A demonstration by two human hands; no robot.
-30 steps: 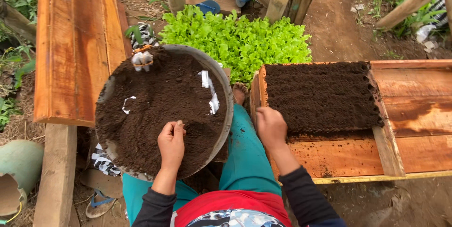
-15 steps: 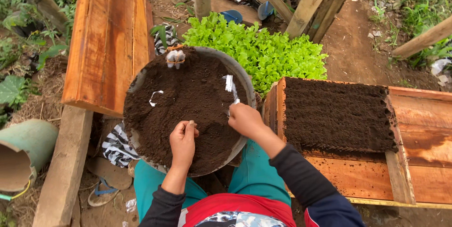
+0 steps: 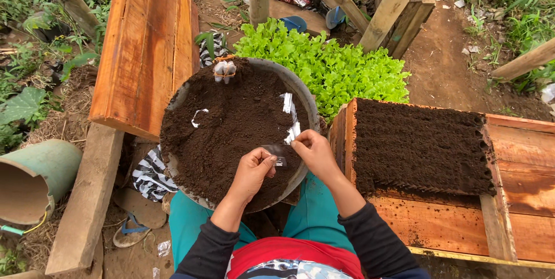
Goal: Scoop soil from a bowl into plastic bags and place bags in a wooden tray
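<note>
Outdoors, on bare earth among weeds and rough timber posts, with a bed of bright green lettuce seedlings (image 3: 324, 65) just beyond the work. Seated low, teal trousers showing under a wide round metal basin (image 3: 300, 91) heaped with dark potting soil (image 3: 231, 123) and balanced across the lap, probably so the soil stayed within easy reach of both hands. Left hand (image 3: 251, 174) and right hand (image 3: 315, 153) brought together over the near edge of the basin, both pinched on a small clear plastic packet (image 3: 278, 154), thumbs and forefingers at opposite ends, held flat above the soil so that anything spilled would land in the basin rather than on the ground. Contents of the packet too small to tell. Scraps of white torn wrapper (image 3: 288, 105) lying on the soil surface, plus a small pale cluster of tubes (image 3: 224, 69) at the far rim. To the right, just beside the basin, a black seedling tray (image 3: 422, 146) filled level with soil, resting on an orange-brown wooden bench (image 3: 520, 209) that kept it flat and at hand height. To the left, a slanted plank board (image 3: 147, 42) of the same wood, a green pipe section (image 3: 34, 178) lying on its side, and a worn sandal (image 3: 133, 221) on the ground under a striped cloth (image 3: 147, 175).
</note>
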